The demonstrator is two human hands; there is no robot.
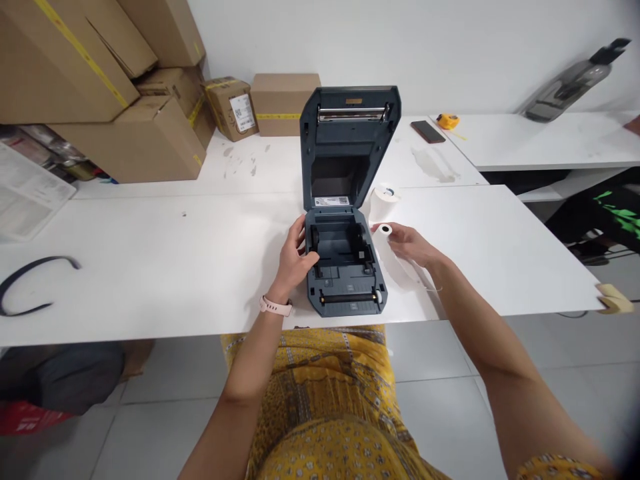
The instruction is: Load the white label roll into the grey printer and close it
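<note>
A dark grey label printer [345,273] stands on the white table with its lid [343,143] swung up. Its inner bay shows no roll. My left hand [294,261] grips the left side of the printer's base, thumb over the rim and fingers along the outer wall. Just right of the printer, my right hand [414,245] is closed on a small white label roll [384,235], whose dark-holed core end faces up. A loose strip hangs below that roll toward the table. Behind it, a second white roll [385,202] rests beside the printer's hinge.
Cardboard boxes [145,137] are piled at the back left. A phone [427,131], a yellow tape measure [447,121] and a dark bottle [565,90] lie or stand at the back right. A black band [30,267] and a clear plastic bin [35,190] are at left.
</note>
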